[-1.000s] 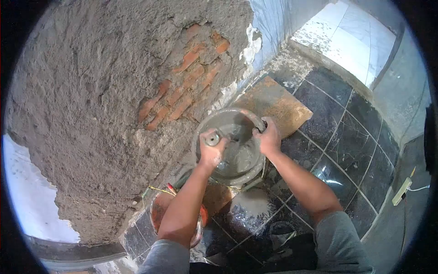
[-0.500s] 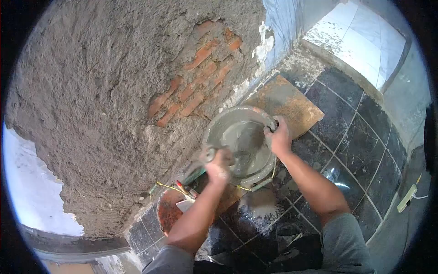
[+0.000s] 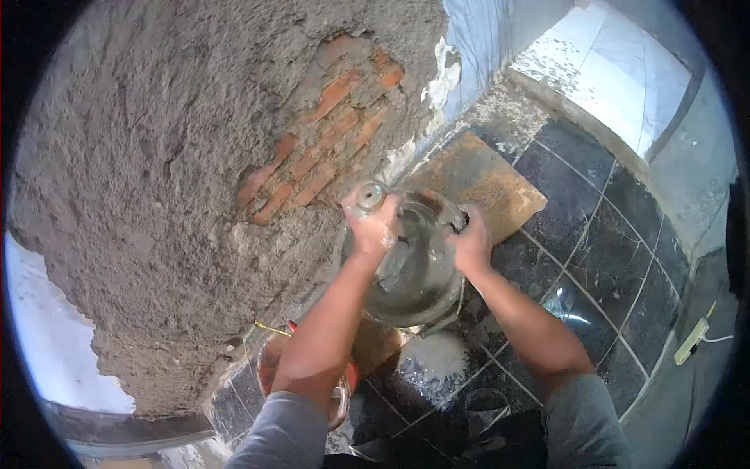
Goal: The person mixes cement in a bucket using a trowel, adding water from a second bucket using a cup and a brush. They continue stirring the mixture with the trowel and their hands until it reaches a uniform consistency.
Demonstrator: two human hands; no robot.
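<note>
A round bucket [image 3: 414, 313] of wet grey mortar [image 3: 426, 270] stands near the foot of the wall. My left hand [image 3: 375, 219] is closed round the handle of a tool [image 3: 370, 195], its round end pointing up, above the bucket's left side. The lower part of the tool is hidden by the hand. My right hand [image 3: 473, 242] is closed on the bucket's right rim, with fingers over the edge. Grey mortar coats the fingers of both hands.
Rough plaster wall [image 3: 172, 156] with exposed bricks [image 3: 336, 133] rises at left. A stained board [image 3: 492, 184] lies behind the bucket on dark floor tiles [image 3: 547, 187]. A red container [image 3: 269, 359] sits beside my left forearm. A power strip [image 3: 691, 342] is at far right.
My left hand has moved up with the tool, from the bucket's lower left to its upper left. My right hand stays on the rim. The view has shifted slightly.
</note>
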